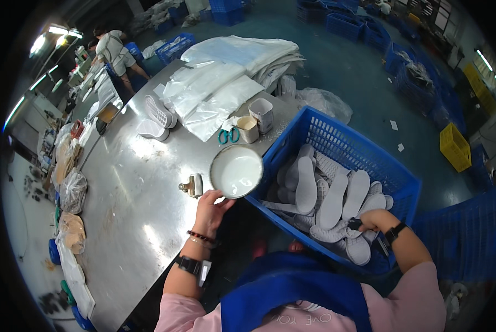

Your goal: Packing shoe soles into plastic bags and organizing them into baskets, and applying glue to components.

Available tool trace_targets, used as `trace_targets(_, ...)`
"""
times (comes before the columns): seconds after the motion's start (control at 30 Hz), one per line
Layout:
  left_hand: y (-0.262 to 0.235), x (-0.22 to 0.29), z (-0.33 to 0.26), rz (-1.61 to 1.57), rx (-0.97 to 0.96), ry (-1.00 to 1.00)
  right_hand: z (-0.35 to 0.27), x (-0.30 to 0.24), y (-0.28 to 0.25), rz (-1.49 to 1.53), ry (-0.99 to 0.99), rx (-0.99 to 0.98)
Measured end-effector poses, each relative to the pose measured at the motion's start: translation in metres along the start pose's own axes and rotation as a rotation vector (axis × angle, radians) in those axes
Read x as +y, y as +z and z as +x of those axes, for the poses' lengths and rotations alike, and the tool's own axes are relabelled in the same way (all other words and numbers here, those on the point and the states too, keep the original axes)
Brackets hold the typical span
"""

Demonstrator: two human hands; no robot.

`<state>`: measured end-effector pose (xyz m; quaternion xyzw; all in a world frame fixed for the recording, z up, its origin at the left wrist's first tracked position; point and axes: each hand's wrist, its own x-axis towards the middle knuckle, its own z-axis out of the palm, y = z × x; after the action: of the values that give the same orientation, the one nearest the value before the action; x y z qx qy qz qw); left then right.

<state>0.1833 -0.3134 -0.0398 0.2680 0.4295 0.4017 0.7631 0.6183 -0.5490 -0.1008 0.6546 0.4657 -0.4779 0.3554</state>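
My left hand [213, 206] grips the near rim of a white enamel bowl [237, 172], which is at the metal table's right edge. The bowl looks pale and shiny inside. My right hand [374, 219] is down in a blue plastic crate [345, 141], among grey shoe soles [331, 206]. Its fingers are closed on a small black object [355, 224] whose kind I cannot make out. The soles lie in a loose heap, some flat side up, others showing a lattice. Beside the bowl on the table is a metal clip [192, 186].
Teal-handled scissors [229, 136] and two cups [260, 115] stand behind the bowl. Farther back are stacked plastic bags [220, 83] and two soles [158, 117]. Wrapped bundles [73, 191] line the table's left side. Another person [115, 52] works far left. A yellow crate [454, 146] stands at right.
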Motion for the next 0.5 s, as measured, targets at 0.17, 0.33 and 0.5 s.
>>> trace_targets(0.17, 0.087, -0.056, 0.051, -0.071, -0.095, -0.065, -0.037, 0.085, 0.051, 0.581, 0.009, 0.040)
trace_targets(0.33, 0.166, -0.099, 0.102, -0.160, -0.108, -0.069, -0.014, 0.085, 0.125, 1.209, 0.013, 0.408)
trace_targets(0.5, 0.217, -0.119, 0.168, -0.234, 0.018, 0.081, -0.017, 0.060, 0.155, 1.493, -0.006, 0.452)
